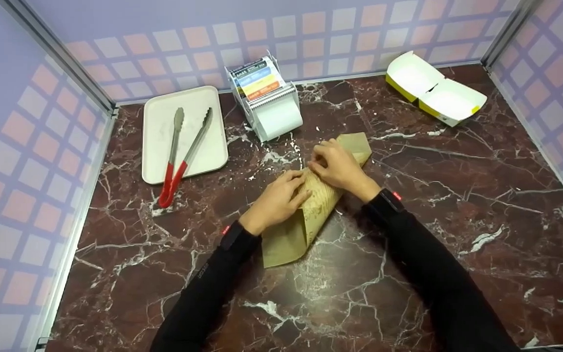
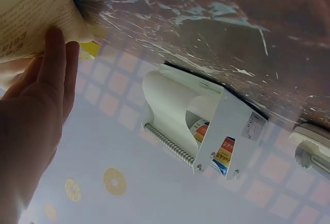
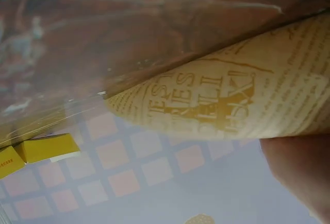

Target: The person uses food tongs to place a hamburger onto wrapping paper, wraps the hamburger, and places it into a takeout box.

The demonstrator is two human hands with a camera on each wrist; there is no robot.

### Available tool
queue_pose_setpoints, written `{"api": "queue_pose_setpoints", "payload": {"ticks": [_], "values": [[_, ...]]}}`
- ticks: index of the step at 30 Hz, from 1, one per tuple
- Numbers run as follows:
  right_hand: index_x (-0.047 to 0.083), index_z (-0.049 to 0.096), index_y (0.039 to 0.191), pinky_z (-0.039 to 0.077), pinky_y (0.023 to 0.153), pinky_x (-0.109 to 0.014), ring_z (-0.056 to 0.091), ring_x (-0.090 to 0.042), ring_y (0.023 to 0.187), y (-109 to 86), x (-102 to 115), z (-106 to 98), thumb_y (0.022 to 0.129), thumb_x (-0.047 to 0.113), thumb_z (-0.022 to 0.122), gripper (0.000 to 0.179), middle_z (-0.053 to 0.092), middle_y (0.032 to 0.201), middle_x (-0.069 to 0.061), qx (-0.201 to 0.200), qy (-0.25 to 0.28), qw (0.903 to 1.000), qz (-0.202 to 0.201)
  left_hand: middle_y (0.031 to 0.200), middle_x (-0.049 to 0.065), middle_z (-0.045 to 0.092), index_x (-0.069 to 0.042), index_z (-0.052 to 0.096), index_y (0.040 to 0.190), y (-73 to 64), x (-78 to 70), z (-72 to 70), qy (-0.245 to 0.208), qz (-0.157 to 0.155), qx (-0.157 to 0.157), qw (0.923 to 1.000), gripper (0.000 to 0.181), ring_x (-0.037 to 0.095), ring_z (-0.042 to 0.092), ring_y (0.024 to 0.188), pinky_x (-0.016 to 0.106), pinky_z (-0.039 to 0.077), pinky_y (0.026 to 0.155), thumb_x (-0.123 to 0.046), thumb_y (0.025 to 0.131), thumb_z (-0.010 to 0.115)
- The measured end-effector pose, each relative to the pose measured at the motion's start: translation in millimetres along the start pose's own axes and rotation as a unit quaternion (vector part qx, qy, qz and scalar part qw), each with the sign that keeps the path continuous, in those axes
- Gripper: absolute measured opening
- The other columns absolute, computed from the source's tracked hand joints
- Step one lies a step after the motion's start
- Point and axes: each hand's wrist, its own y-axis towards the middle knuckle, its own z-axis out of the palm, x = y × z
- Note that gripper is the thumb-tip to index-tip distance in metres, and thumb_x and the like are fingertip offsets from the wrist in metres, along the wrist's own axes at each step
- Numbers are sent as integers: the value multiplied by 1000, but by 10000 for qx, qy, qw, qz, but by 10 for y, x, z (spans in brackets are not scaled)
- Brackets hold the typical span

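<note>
Left on the worktop (image 1: 130, 259), tongs (image 1: 168, 182) lie across a tray (image 1: 156, 129). Centrally, the left hand (image 1: 276, 199) has a slack grip, nearly straight fingers resting on the paper (image 1: 321, 198), whose middle looks rolled but whose end flaps (image 1: 285, 240) seem left to tuck; the right hand (image 1: 338, 167) pinches its edge. Far right, the box (image 1: 450, 98) stands open.

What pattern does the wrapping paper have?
Wrapping paper: brown lettering on tan, clearest in the right wrist view.

The paper (image 1: 324, 200) is tan with lettering (image 3: 201, 98), probably golden brown.
</note>
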Motion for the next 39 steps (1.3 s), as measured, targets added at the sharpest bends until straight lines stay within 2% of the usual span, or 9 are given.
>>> {"api": "queue_pose_setpoints", "payload": {"ticks": [5, 9, 12, 20, 22, 25, 29, 33, 39], "values": [[7, 74, 104, 51, 99, -48, 63, -33, 107, 31, 3, 5, 95, 17, 72, 14, 74, 108, -12, 302, 167, 9994, -4, 159, 19, 44, 0, 50, 149, -28, -43, 30, 474, -343, -139, 9982, 52, 34, 42, 147, 51, 33, 125, -31, 108, 52], [9, 75, 109, 50, 102, -49, 66, -33, 107, 38, 7, 11, 94, 18, 72, 17, 76, 111, -12, 529, 115, 9984, 179, 162, 16, 42, -4, 53, 147, -43, -110, 96, 778, 30, -362, 9963, 43, 32, 40, 150, 55, 29, 126, -21, 107, 51], [10, 75, 113, 52, 101, -49, 69, -33, 106, 50, 9, 20, 95, 18, 72, 20, 77, 112, -12, 595, 99, 9978, 260, 158, 14, 47, -3, 54, 143, -33, -164, 137, 887, 340, -420, 9946, 39, 30, 44, 147, 50, 33, 125, -18, 107, 50], [10, 76, 121, 50, 107, -51, 67, -34, 119, 60, -52, 23, 100, 22, 64, 27, 74, 126, -13, 760, 85, 9963, 381, 159, 19, 43, -1, 41, 154, 14, -251, 236, 1893, 192, -156, 9816, 58, 32, 40, 149, 49, 34, 125, -37, 108, 42], [10, 73, 127, 45, 114, -53, 62, -35, 128, 51, -105, 17, 105, 26, 57, 32, 69, 136, -13, 935, 67, 9951, 310, 162, 17, 40, -3, 38, 157, 11, -258, 270, 2148, 201, -147, 9763, 59, 31, 38, 151, 48, 34, 125, -36, 108, 40], [11, 61, 144, 26, 127, -54, 45, -35, 147, 13, -218, -15, 111, 30, 41, 43, 52, 156, -13, 1431, -70, 9896, 101, 163, 15, 40, -7, 34, 160, 2, -263, 324, 2438, 237, -188, 9693, 59, 30, 39, 150, 46, 36, 124, -35, 108, 37], [16, 39, 160, 3, 131, -56, 20, -32, 159, -46, -389, -63, 113, 32, 25, 51, 26, 171, -8, 1958, -290, 9802, -62, 158, 13, 46, -11, 32, 162, 1, -273, 383, 2626, 307, -335, 9638, 60, 28, 45, 145, 43, 41, 120, -36, 108, 36], [18, 31, 163, 0, 130, -59, 12, -34, 161, -80, -533, -66, 114, 33, 23, 52, 18, 173, -8, 1874, -506, 9808, -182, 158, 12, 46, -11, 33, 162, 1, -292, 411, 2695, 272, -350, 9620, 60, 29, 45, 145, 45, 41, 120, -38, 108, 35], [20, 32, 163, 6, 130, -60, 17, -35, 160, -124, -668, -35, 110, 29, 40, 55, 20, 173, -9, 1315, -1292, 9820, -409, 161, 13, 43, -12, 31, 162, 8, -311, 415, 2643, 173, -259, 9639, 62, 31, 42, 148, 49, 37, 123, -44, 109, 31]]}}
